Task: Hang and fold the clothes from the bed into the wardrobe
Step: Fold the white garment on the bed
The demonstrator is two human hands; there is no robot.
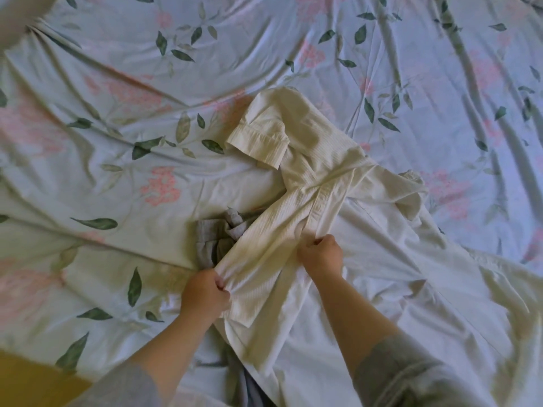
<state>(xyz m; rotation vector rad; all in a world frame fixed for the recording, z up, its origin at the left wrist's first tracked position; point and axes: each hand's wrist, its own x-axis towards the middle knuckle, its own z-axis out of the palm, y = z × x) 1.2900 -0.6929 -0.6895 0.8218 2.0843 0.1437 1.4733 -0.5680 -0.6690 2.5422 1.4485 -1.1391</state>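
A cream, finely striped short-sleeved shirt (305,171) lies stretched across the bed, one sleeve cuff pointing left at the far end. My left hand (204,295) grips the shirt's near left edge in a fist. My right hand (321,257) pinches a fold of the same shirt near its button strip. A grey garment (217,233) lies crumpled partly under the shirt, just beyond my left hand. A larger white cloth (411,274) spreads under and to the right of the shirt.
The bed is covered by a wrinkled pale blue sheet (147,83) printed with pink flowers and green leaves. A yellow surface (32,380) shows at the bottom left corner. The wardrobe is out of view.
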